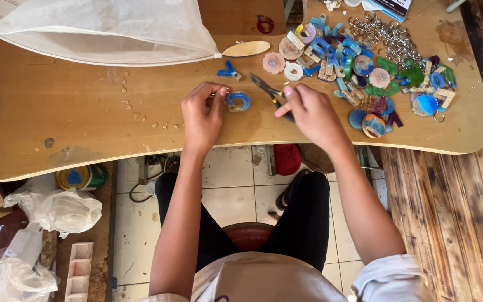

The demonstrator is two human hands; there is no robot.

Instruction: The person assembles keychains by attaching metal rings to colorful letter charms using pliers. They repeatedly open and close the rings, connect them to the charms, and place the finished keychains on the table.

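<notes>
a blue horseshoe-shaped resin charm (238, 100) lay on the wooden table (73, 112), pinched by the left hand (203, 114). the right hand (310, 112) gripped yellow-handled pliers (269, 93) just beside it, near a pile of coloured resin pieces (364, 67).

The table (85, 112) is mid-brown wood with darker stains. The charm (238, 101) at the left hand (203, 114) is blue with a tan base. The pliers (269, 93) in the right hand (313, 113) are dark grey with yellow on the handle. The bag (107, 28) is translucent white. The pile (364, 72) mixes blue, green, pink, purple, tan and white pieces. The rings (392, 39) are silver. The oval (247, 48) is pale cream. The floor tiles (230, 190) are off-white; the planks (448, 223) are brown with black scorch streaks. The trousers (303, 223) are black.
</notes>
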